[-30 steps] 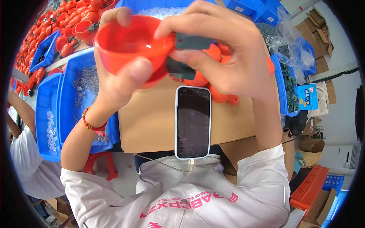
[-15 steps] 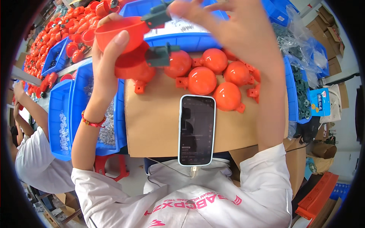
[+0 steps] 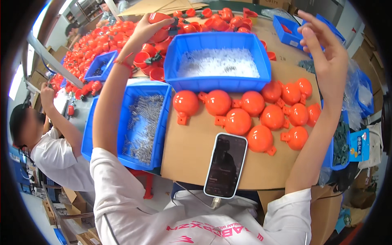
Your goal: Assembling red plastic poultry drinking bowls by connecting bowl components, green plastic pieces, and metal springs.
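My left hand (image 3: 148, 29) reaches to the far pile, its fingers closed on a glossy red cup-shaped plastic piece (image 3: 160, 17). A dark green part shows right beside it; whether that is joined to this cup I cannot tell. My right hand (image 3: 328, 55) is raised at the far right with fingers spread and holds nothing. Between my arms, several red rounded pieces with square tabs (image 3: 238, 121) lie dome up on a cardboard sheet (image 3: 192, 163). Behind them stands a blue bin of small whitish pieces (image 3: 217, 83).
Left of the cardboard, a blue bin (image 3: 157, 143) holds thin metal parts. A phone (image 3: 226, 165) with a cable lies at the near edge. Red cups are heaped at the back left (image 3: 110, 38). Dark green parts (image 3: 341, 143) fill a right-hand bin. A co-worker (image 3: 61, 159) sits at left.
My left hand has moved from over the cardboard to the far pile; of the two red cups it held, one now shows. My right hand has swung right. The view has shifted, showing more of the far table.
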A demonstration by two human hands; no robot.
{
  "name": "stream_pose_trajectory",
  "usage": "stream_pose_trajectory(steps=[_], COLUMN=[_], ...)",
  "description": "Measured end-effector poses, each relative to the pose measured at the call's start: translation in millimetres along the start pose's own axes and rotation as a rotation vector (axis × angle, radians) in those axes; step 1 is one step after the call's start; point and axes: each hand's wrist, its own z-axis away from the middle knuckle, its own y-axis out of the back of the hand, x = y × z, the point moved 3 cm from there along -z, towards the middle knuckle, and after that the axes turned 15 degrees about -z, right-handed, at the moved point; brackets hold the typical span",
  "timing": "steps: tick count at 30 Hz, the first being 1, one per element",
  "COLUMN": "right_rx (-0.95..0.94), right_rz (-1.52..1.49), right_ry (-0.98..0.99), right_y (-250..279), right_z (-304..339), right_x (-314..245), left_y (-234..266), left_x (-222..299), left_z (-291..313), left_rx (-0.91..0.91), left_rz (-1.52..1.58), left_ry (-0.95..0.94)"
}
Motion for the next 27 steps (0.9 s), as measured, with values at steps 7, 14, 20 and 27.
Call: stream_pose_trajectory(steps=[7, 14, 20, 27], right_rx=[-0.051, -0.004, -0.086, -0.408], right_rz=[-0.043, -0.004, 0.032, 0.233], right_ry=[-0.048, -0.021, 0.045, -0.118], right_y=[-4.6, -9.7, -15.3, -11.5], right_z=[2.4, 6.8, 2.5, 23.4], right_x=[12.5, 6.3, 7.0, -33.3], left_y=[2.5, -8.9, 11.3, -28.3], left_x=[-80.2, -32.3, -6.1, 96.3], left_z=[-77.2, -19.3, 55.4, 182.0], left_rx=[0.437, 0.395, 0.355, 0.227], left_rz=[-0.172, -0.482, -0.241, -0.264], left_ry=[-0.191, -0.371, -0.552, -0.925])
